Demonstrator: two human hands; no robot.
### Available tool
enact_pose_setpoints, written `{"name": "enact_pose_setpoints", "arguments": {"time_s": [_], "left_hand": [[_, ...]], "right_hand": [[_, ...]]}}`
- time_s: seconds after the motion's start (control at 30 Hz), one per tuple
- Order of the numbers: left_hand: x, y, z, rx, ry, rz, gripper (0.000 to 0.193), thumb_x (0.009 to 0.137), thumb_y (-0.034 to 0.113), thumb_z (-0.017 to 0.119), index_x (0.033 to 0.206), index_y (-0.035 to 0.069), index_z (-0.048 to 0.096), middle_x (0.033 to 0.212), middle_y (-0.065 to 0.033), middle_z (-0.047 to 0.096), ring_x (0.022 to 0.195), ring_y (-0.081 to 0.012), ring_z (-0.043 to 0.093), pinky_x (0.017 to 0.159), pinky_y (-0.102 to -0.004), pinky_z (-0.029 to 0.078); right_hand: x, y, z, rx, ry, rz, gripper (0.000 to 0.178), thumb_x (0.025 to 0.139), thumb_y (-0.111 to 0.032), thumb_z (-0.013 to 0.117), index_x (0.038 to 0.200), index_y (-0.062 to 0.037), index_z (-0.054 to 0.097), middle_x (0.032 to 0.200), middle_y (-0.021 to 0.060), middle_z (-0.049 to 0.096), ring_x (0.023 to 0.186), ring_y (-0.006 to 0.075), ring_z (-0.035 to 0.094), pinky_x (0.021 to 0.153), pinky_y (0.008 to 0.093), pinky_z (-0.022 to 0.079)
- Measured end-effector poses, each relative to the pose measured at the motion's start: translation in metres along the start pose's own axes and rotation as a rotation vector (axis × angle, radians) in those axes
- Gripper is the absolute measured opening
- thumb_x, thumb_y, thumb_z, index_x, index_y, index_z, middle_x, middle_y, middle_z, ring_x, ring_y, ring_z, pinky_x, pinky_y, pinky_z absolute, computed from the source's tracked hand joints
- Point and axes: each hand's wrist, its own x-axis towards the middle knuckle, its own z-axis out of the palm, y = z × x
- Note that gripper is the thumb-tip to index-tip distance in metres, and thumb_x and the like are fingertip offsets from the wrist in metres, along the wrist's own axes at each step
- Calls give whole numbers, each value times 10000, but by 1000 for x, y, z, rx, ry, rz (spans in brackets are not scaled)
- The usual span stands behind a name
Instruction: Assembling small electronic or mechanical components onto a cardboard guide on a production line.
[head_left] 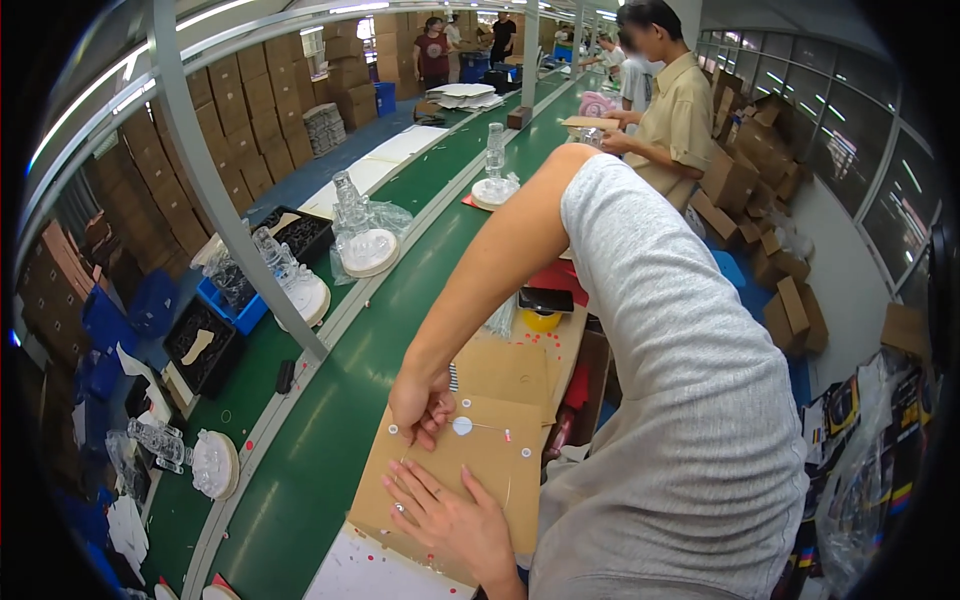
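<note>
A flat brown cardboard sheet (490, 470) lies before me, with small white round pieces near its edges and a larger pale disc (461, 426) in its upper part. From this disc a thin line runs to a small red-and-white tag (508, 435). My left hand (445, 515) rests palm down on the cardboard, fingers spread, a ring on one finger. Just above it, my right hand (422, 405) is closed in a pinch near the sheet's left edge. A thin string (407, 452) seems to run from its fingertips, which are partly hidden.
A green conveyor belt (330, 400) passes on the left, carrying clear glass pieces (367, 252) on round white bases. A black phone-like object (546, 300) lies on yellow tape (541, 321). Metal posts (215, 180) edge the belt; a co-worker (665, 110) stands farther up.
</note>
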Motion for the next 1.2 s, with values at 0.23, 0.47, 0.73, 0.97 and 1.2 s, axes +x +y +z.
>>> {"name": "enact_pose_setpoints", "arguments": {"time_s": [0.23, 0.47, 0.73, 0.97, 1.2], "left_hand": [[-4, -1, 2, -2, 48, 21, 666, 941, 295, 641, 1465, -77, 469, 1583, -200, 423, 1491, -371, 348, 1175, -536, 279], [-9, -10, 1, -13, 28, 54, 663, 930, 293, 653, 1468, -54, 480, 1587, -171, 429, 1481, -366, 361, 1176, -533, 283], [-7, -12, 1, 13, 19, 92, 658, 939, 324, 645, 1469, -36, 494, 1584, -165, 438, 1479, -357, 374, 1195, -531, 263], [-15, -15, -7, -14, -19, -45, 634, 928, 286, 669, 1463, -14, 509, 1580, -156, 446, 1487, -347, 366, 1197, -523, 260], [-8, -54, -13, -102, 35, 12, 637, 914, 264, 698, 1489, 62, 512, 1591, -104, 447, 1508, -307, 348, 1225, -582, 184]], "right_hand": [[7, 1, -3, 206, -181, -84, 270, 1005, -246, 567, 934, -36, 719, 672, -21, 559, 543, 94, 487, 507, 307, 365], [-40, -18, 37, -1954, 440, -706, 199, 784, -285, 731, 775, -92, 779, 794, 104, 737, 778, 316, 728, 600, 418, 568], [-9, 10, 2, -967, 852, -870, 360, 728, -376, 812, 959, -100, 794, 992, 142, 741, 1019, 318, 695, 897, 436, 549], [19, 5, -19, -330, 258, -498, 597, 703, -442, 897, 1182, -107, 776, 1199, 78, 743, 1099, 199, 682, 949, 327, 528], [11, 34, -31, 260, 209, -622, 610, 955, -398, 673, 1453, -63, 566, 1342, 87, 673, 1220, 206, 628, 1024, 368, 501]]}}
